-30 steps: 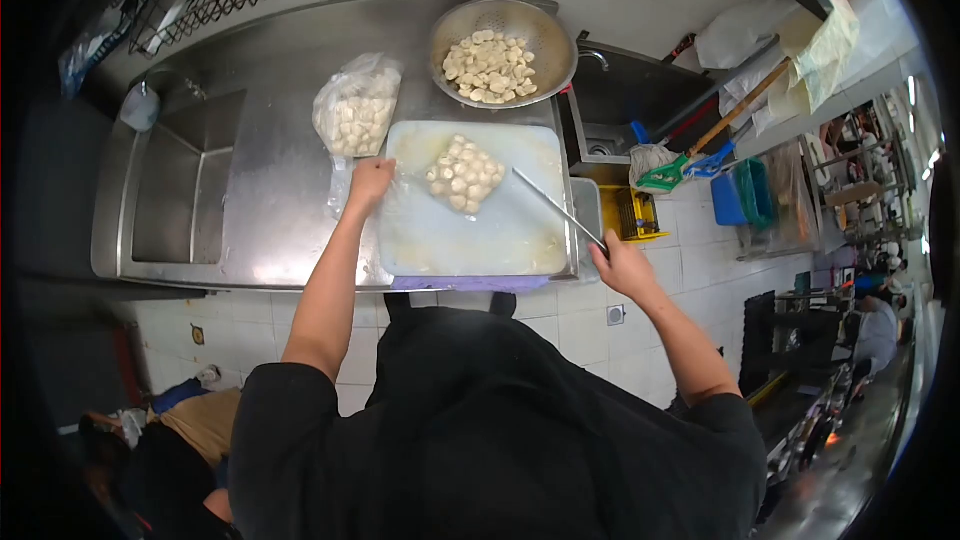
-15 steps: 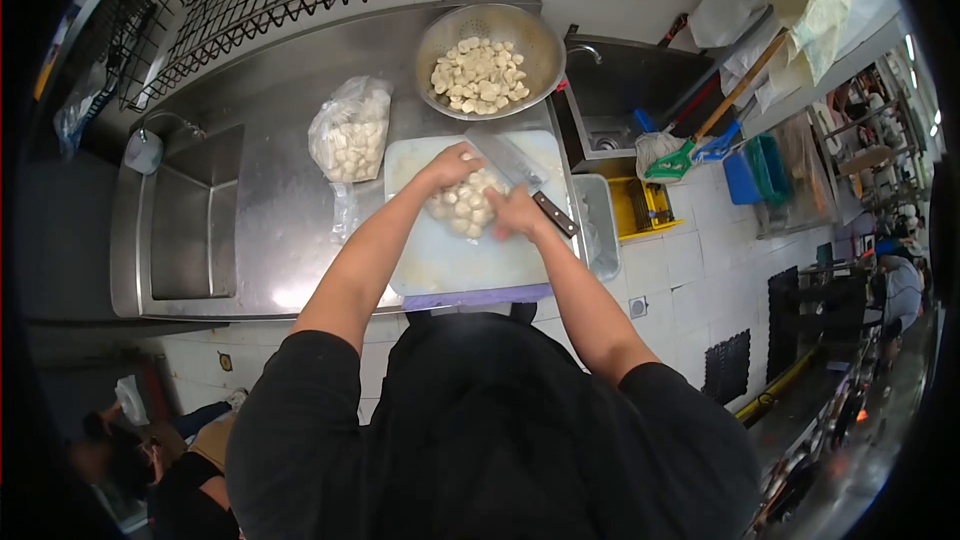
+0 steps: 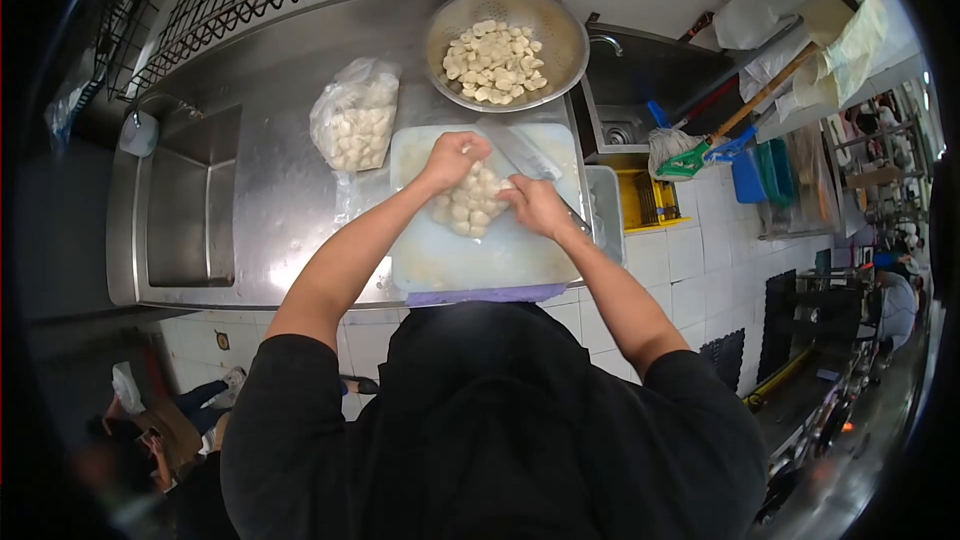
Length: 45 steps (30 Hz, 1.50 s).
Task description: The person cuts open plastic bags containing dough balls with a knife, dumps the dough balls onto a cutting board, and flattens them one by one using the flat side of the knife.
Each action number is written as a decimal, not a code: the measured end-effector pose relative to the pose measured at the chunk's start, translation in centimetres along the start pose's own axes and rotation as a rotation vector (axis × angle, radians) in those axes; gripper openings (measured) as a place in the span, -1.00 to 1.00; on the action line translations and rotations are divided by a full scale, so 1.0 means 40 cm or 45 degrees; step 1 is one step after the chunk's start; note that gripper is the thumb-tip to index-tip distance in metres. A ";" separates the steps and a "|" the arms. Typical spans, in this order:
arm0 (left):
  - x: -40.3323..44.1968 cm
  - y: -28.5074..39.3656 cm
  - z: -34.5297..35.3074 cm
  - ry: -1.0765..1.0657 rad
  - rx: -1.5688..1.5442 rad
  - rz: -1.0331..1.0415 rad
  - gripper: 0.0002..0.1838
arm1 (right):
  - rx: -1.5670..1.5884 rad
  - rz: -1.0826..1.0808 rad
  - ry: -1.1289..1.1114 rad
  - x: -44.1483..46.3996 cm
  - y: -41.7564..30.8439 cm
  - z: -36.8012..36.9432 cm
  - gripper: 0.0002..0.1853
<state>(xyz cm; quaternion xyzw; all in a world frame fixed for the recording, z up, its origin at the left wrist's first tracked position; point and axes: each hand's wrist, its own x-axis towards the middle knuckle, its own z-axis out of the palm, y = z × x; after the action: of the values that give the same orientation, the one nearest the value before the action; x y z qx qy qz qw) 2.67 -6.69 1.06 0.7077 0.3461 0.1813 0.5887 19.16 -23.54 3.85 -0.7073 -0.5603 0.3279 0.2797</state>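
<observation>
On a white cutting board [image 3: 430, 265] lies a clear plastic bag [image 3: 470, 210] full of pale, round, ball-like pieces of food. My left hand [image 3: 457, 158] is closed, pinching the bag's upper left side. Across from it, my right hand [image 3: 537, 205] is closed on the bag's right side, its fingers bunched near the plastic. A wide-bladed kitchen knife [image 3: 525, 152] lies on the board beyond the bag; its dark handle is partly hidden by my right hand and wrist. What the fingertips press is partly covered by the hands.
A metal colander [image 3: 570, 50] behind the board holds cut pale pieces. Another filled plastic bag [image 3: 355, 120] stands to the left on the steel counter [image 3: 285, 190]. There is a sink [image 3: 190, 210] far left, a grey tub [image 3: 607, 210] at right and a yellow crate [image 3: 650, 202] below. People are lower left.
My right hand has moved up, from beside the bag and knife handle to gripping the bag's right edge. My left hand has lifted slightly and closed on the plastic. The view has shifted a little.
</observation>
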 end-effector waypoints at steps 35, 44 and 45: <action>-0.096 -0.053 -0.048 -0.090 -0.122 -0.067 -0.42 | 1.074 -0.032 0.356 0.086 0.049 -0.031 -0.75; -0.092 -0.103 -0.025 0.079 -0.169 -0.101 -0.46 | 1.626 -0.112 0.338 0.078 0.147 -0.050 -0.61; -0.091 -0.120 -0.021 0.128 -0.159 -0.121 -0.45 | 1.748 -0.120 0.378 0.056 0.114 -0.069 -0.59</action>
<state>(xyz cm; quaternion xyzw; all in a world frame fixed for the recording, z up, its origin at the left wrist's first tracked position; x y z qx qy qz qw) -1.76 -8.33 -2.77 0.6424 0.3964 0.2099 0.6214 24.44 -22.42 1.75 -0.3830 -0.2127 0.4948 0.7505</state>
